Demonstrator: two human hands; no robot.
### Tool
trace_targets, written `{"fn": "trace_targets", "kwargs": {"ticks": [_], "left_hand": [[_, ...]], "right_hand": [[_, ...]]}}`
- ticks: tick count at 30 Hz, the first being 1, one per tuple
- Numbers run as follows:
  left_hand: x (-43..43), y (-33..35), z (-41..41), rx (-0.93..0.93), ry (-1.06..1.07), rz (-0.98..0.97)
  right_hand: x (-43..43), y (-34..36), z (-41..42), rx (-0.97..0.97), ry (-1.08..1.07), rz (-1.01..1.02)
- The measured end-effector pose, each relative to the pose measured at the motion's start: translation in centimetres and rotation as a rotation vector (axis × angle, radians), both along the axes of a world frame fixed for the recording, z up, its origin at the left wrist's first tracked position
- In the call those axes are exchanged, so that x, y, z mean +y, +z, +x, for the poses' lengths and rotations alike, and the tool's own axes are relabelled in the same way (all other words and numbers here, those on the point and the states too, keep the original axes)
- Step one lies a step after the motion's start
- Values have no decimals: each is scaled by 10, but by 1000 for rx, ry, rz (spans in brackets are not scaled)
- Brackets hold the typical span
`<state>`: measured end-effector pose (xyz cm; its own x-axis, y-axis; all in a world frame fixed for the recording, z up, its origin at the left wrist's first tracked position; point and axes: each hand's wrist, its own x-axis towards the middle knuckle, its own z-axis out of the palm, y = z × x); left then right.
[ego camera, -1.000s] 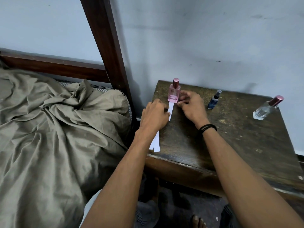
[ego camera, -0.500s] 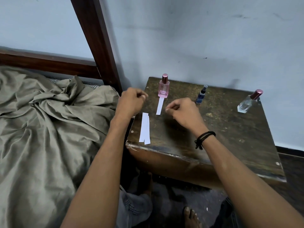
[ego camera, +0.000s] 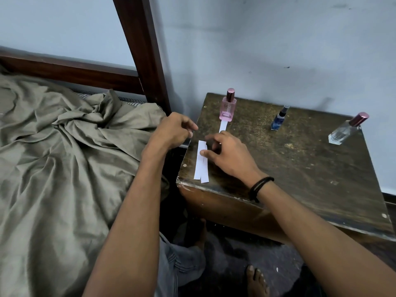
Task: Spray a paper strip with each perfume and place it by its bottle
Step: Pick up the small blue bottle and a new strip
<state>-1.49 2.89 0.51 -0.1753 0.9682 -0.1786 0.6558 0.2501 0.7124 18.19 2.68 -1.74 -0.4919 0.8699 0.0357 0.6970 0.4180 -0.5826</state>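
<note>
Two loose paper strips [ego camera: 201,162] lie side by side on the counter [ego camera: 300,168], directly under the right grip [ego camera: 227,155]. Its thumb tip touches them while its fingers hang half-curled, pinching nothing. Just left of it, the left grip [ego camera: 173,131] hovers at the counter's edge, loosely curled and empty. Beyond the right grip's fingers, a third strip [ego camera: 223,126] reaches the base of the upright pink bottle [ego camera: 227,108]. To that grip's right stand the blue bottle [ego camera: 278,120] and, farther off, the clear bottle [ego camera: 345,131].
</note>
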Motion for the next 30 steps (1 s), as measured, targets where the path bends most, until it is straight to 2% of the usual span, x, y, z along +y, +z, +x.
{"fn": "trace_targets", "kwargs": {"ticks": [9, 15, 22, 25, 30], "left_hand": [[-2, 0, 4, 41, -17, -93], [-3, 2, 2, 23, -28, -88], [-15, 25, 16, -444, -60, -100], [-16, 30, 20, -560, -41, -106], [-6, 34, 54, -627, -9, -114]], "right_hand": [[8, -7, -12, 19, -57, 12], [14, -4, -9, 205, -106, -142], [21, 17, 6, 652, -114, -572], [23, 22, 8, 737, -141, -621], [27, 29, 39, 730, -187, -580]]}}
